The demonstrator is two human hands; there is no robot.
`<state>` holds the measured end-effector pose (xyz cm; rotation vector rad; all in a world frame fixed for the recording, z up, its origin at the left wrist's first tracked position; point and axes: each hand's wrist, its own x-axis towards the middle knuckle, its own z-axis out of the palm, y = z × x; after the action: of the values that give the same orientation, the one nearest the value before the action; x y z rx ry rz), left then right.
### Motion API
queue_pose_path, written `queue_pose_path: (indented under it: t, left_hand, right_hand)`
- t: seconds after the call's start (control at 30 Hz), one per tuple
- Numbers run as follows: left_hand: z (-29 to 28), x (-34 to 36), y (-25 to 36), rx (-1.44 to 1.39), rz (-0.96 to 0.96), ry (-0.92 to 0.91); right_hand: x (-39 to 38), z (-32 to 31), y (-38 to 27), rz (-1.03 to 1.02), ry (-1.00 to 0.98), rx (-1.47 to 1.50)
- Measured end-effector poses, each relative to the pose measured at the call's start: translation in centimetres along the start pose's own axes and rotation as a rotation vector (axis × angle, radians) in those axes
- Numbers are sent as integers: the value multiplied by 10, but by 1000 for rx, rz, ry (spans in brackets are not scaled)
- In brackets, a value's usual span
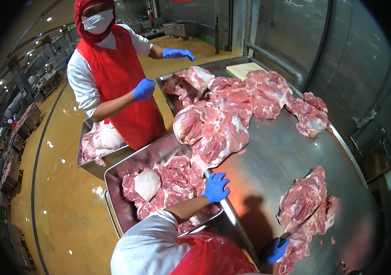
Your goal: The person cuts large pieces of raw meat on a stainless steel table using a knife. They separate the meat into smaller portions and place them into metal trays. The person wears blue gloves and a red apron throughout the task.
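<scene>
1. Just to your left is a deep rectangular tub of grey metal (163,149), against the table's edge. Raw pink-red cuts of meat (175,183) fill much of it, with one pale, rounded, skin-like piece (148,184) on top.
2. Beyond it, beside a co-worker in a red apron and hood (117,82), a second grey metal tub (108,159) holds more raw meat, paler on top (105,137).
3. The broad stainless-steel table (287,151) bears a large heap of raw pink meat (225,121) at its far side, near a flat cream-white board (245,69).
4. Your left hand (216,187), in a blue glove, lies palm down at the table's near edge beside the tub, the arm bent across it. Its fingers are spread, slightly bent, grasping nothing visible.
5. Your right hand (277,250), also blue-gloved, is low on the table's near side, fingers curled around a dark-handled knife (283,241). The blade is hard to make out against a long, ragged red slab of meat (303,201), which lies on the table just beyond that hand.
</scene>
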<state>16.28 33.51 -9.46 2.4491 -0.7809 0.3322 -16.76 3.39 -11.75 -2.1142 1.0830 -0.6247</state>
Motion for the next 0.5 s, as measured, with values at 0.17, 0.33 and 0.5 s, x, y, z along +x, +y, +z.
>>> queue_pose_path:
  t: [0.17, 0.33, 0.5]
  left_hand:
    - [1, 8, -1, -30, 24, 80]
    - [0, -2, 0, -22, 21, 62]
    - [8, 8, 0, -16, -3, 16]
  right_hand:
    - [9, 1, -3, 209, -64, -31]
    - [-17, -14, -15, 24, 43, -177]
    - [4, 0, -14, 61, 20, -76]
